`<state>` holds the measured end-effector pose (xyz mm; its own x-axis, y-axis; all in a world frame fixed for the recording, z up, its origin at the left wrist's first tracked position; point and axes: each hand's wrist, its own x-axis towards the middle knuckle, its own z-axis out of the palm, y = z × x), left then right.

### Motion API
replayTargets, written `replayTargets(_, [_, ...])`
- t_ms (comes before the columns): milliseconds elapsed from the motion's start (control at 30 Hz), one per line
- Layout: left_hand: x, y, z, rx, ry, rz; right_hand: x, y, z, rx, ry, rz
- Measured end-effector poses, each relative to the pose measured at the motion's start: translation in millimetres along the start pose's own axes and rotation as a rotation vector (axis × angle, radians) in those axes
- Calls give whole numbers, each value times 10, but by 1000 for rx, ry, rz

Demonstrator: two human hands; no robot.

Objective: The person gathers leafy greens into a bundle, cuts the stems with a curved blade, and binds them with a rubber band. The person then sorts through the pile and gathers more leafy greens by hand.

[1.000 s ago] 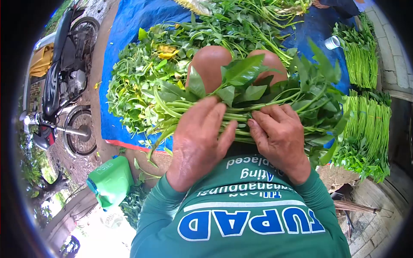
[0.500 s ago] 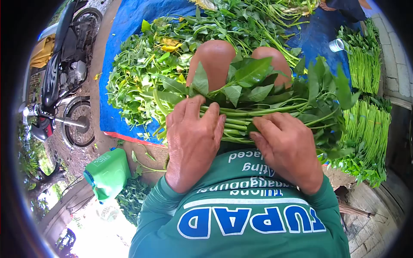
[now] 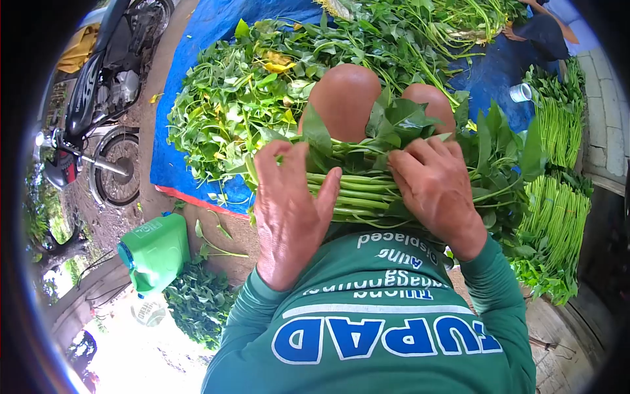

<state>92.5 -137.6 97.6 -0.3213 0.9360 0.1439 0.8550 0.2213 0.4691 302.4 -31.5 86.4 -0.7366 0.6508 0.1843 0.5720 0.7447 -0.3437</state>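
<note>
A bundle of leafy green stems (image 3: 357,190) lies crosswise on my lap, just below my bare knees. My left hand (image 3: 289,200) is at the bundle's left part, its thumb and fingers spread apart over the stems. At the right part, my right hand (image 3: 433,187) has its fingers bent round the stems and leaves; its fingertips press into the foliage. Leaves fan out beyond my right hand and also rise between the two hands. The undersides of the stems are hidden.
Loose greens (image 3: 223,111) are heaped on a blue tarp (image 3: 172,154). Tied bundles (image 3: 554,217) lie at the right, near a white cup (image 3: 520,92). A green jug (image 3: 156,253) and a motorcycle (image 3: 88,98) are at the left. Another person's hand (image 3: 513,33) shows at the top right.
My right hand has shifted up over the leaves, and my left hand has opened wider. The view has moved, bringing more of the other person into sight at the top right.
</note>
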Motion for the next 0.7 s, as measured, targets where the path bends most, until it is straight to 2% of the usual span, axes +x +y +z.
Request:
replayTargets(67, [42,44,-12,-10,-14,-122,-105,-9,32,87,22,60])
replayTargets(167, [88,-5,12,36,-133,-149,-233,-34,128,194,176,170])
replayTargets(267, [177,-56,31,135,-256,-132,-289,-53,115,247,165,199])
replayTargets(367, [171,-32,80,85,-231,-95,-297,-64,92,296,192,198])
replayTargets(467, [80,-33,139,191,-47,56,-334,-37,113,288,238,185])
replayTargets(567, [86,68,14,340,48,125,-368,-47,121,296,259,171])
replayTargets(700, [68,-2,-39,187,-68,-26,-391,-81,88,284,278,150])
